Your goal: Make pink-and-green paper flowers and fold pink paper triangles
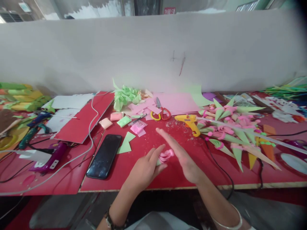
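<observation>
Pink looped piece (166, 155), layered in soft curves over pale green, is pinched in the curled fingers of the left hand (146, 167); the right hand (183, 159) is held flat just beside it, fingers together. Beyond, on the smooth red table (148, 140), are a glossy black phone (104, 156), a yellow plastic glue gun (190, 123) with an unreadable label, metal scissors (158, 103) and heaped, pointed paper cones (237, 137). The lettering on the red sign (169, 11) is too blurred to read.

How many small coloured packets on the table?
4: peach packet just beyond the phone, salmon packet beside it, green packet next, bright pink packet farthest right. More may be hidden under the paper scraps.
</observation>
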Demonstrator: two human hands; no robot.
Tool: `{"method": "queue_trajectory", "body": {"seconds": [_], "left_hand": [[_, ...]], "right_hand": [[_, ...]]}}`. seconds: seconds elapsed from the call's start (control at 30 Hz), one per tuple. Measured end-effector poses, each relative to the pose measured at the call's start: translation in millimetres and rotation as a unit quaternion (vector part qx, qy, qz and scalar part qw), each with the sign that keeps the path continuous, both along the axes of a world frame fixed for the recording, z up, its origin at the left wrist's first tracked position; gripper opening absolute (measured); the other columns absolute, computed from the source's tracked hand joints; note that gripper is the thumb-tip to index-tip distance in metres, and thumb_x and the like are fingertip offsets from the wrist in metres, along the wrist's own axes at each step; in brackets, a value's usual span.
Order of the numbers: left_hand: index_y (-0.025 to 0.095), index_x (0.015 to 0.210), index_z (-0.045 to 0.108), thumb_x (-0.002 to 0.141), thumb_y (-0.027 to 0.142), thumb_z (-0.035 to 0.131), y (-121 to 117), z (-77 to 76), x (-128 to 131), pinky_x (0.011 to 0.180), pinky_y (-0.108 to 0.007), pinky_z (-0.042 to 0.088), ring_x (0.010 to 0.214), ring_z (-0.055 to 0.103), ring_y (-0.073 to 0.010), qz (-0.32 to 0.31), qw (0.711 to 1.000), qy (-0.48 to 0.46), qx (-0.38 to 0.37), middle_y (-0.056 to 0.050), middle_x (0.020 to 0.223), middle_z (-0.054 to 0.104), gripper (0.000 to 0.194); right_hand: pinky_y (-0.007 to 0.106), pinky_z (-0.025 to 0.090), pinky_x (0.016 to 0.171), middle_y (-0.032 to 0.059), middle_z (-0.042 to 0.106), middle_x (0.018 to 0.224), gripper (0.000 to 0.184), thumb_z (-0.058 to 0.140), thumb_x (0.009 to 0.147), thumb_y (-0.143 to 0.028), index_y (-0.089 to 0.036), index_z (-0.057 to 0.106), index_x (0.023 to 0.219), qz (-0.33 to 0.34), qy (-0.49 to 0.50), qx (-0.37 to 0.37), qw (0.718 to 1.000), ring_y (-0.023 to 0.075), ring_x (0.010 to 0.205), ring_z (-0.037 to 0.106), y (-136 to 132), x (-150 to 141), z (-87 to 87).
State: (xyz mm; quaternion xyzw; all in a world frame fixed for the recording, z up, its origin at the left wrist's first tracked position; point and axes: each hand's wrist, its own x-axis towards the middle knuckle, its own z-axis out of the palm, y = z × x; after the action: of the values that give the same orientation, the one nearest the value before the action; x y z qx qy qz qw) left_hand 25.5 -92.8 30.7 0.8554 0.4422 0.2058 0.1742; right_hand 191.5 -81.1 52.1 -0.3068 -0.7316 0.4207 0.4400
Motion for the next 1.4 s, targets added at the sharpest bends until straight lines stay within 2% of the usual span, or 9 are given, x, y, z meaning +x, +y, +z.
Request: {"method": "queue_trajectory", "body": {"seconds": [0.17, 0.33, 0.5, 0.6, 0.8, 1.0, 1.07, 1.2, 1.4], "left_hand": [[0.016, 0.131, 0.021, 0.087, 0.032, 0.03, 8.1, -14.0, 2.3, 0.072, -0.035, 0.05, 0.095, 0.058, -0.0223, 0.071, 0.997, -0.005, -0.04, -0.016, 0.117, 0.05, 0.047], [0.012, 0.13, 0.022, 0.085, 0.025, 0.033, 19.5, -37.8, 7.4, 0.078, -0.038, 0.047, 0.105, 0.051, -0.025, 0.124, 0.991, 0.039, 0.013, -0.018, 0.115, 0.05, 0.048], [0.013, 0.128, 0.027, 0.078, 0.044, 0.045, 36.4, -25.5, -2.4, 0.082, -0.041, 0.044, 0.108, 0.047, -0.0274, 0.155, 0.985, 0.055, 0.059, -0.016, 0.116, 0.049, 0.061], [0.01, 0.125, 0.033, 0.077, 0.049, 0.044, 63.5, -15.5, -12.1, 0.086, -0.042, 0.039, 0.107, 0.046, -0.029, 0.22, 0.968, 0.087, 0.079, -0.017, 0.115, 0.049, 0.063], [0.006, 0.124, 0.035, 0.07, 0.04, 0.057, 118.8, -29.0, -16.7, 0.087, -0.04, 0.036, 0.108, 0.043, -0.0318, 0.297, 0.938, 0.165, 0.063, -0.019, 0.113, 0.049, 0.067], [0.008, 0.124, 0.033, 0.068, 0.037, 0.06, 129.9, -35.5, -21.1, 0.082, -0.04, 0.039, 0.104, 0.047, -0.031, 0.298, 0.943, 0.145, 0.041, -0.02, 0.114, 0.048, 0.068], [0.011, 0.125, 0.032, 0.07, 0.035, 0.059, 126.8, -32.5, -22.7, 0.085, -0.037, 0.038, 0.106, 0.047, -0.0272, 0.262, 0.956, 0.124, 0.052, -0.017, 0.115, 0.049, 0.066], [0.018, 0.128, 0.026, 0.071, 0.038, 0.058, 107.6, -15.0, -19.6, 0.09, -0.037, 0.036, 0.106, 0.047, -0.0214, 0.085, 0.99, -0.017, 0.115, -0.01, 0.113, 0.052, 0.068], [0.019, 0.119, 0.042, 0.068, 0.039, 0.062, 73.3, 14.6, -17.1, 0.088, -0.042, 0.036, 0.1, 0.047, -0.0236, 0.034, 0.98, -0.046, 0.191, -0.009, 0.103, 0.057, 0.058]], "right_hand": [[0.041, 0.016, 0.106, 0.0011, 0.026, 0.141, 0.07, 0.006, 0.078, -0.064, -0.026, 0.023, 0.135, -0.09, 0.123, -0.028, 0.988, 0.0198, 0.13, 0.021, 10.0, 8.5, -14.2], [0.042, 0.024, 0.103, 0.0049, 0.032, 0.138, 0.052, 0.023, 0.086, -0.049, -0.026, 0.027, 0.132, -0.131, 0.085, -0.063, 0.986, 0.0194, 0.126, 0.029, 9.5, 11.7, -38.2], [0.038, 0.038, 0.094, 0.0085, 0.045, 0.126, 0.042, 0.042, 0.084, -0.036, -0.025, 0.039, 0.124, -0.235, 0.038, -0.1, 0.966, 0.0189, 0.116, 0.043, 6.6, 17.9, -54.5], [0.037, 0.042, 0.09, 0.0089, 0.05, 0.117, 0.035, 0.046, 0.081, -0.033, -0.023, 0.047, 0.115, -0.266, 0.016, -0.107, 0.958, 0.0189, 0.109, 0.048, 5.2, 21.7, -61.0], [0.039, 0.044, 0.088, 0.0092, 0.051, 0.113, 0.032, 0.047, 0.08, -0.03, -0.021, 0.048, 0.111, -0.278, 0.012, -0.077, 0.957, 0.0187, 0.104, 0.051, 3.0, 19.5, -68.5], [0.038, 0.045, 0.086, 0.0084, 0.054, 0.108, 0.028, 0.048, 0.079, -0.029, -0.02, 0.05, 0.105, -0.284, 0.001, -0.067, 0.957, 0.0187, 0.1, 0.053, 1.5, 20.6, -70.3], [0.036, 0.046, 0.085, 0.0077, 0.055, 0.105, 0.026, 0.048, 0.079, -0.029, -0.02, 0.051, 0.103, -0.281, -0.001, -0.066, 0.957, 0.018, 0.097, 0.055, 2.4, 19.1, -66.8], [0.033, 0.046, 0.085, 0.0064, 0.056, 0.102, 0.029, 0.048, 0.08, -0.026, -0.021, 0.048, 0.109, -0.233, 0.013, -0.03, 0.972, 0.0158, 0.095, 0.056, 10.4, 8.1, -44.3], [0.035, 0.042, 0.09, 0.0058, 0.058, 0.107, 0.025, 0.049, 0.08, -0.025, -0.022, 0.055, 0.104, -0.17, -0.011, 0.025, 0.985, 0.0176, 0.102, 0.053, 25.0, -10.2, -4.8]]}}
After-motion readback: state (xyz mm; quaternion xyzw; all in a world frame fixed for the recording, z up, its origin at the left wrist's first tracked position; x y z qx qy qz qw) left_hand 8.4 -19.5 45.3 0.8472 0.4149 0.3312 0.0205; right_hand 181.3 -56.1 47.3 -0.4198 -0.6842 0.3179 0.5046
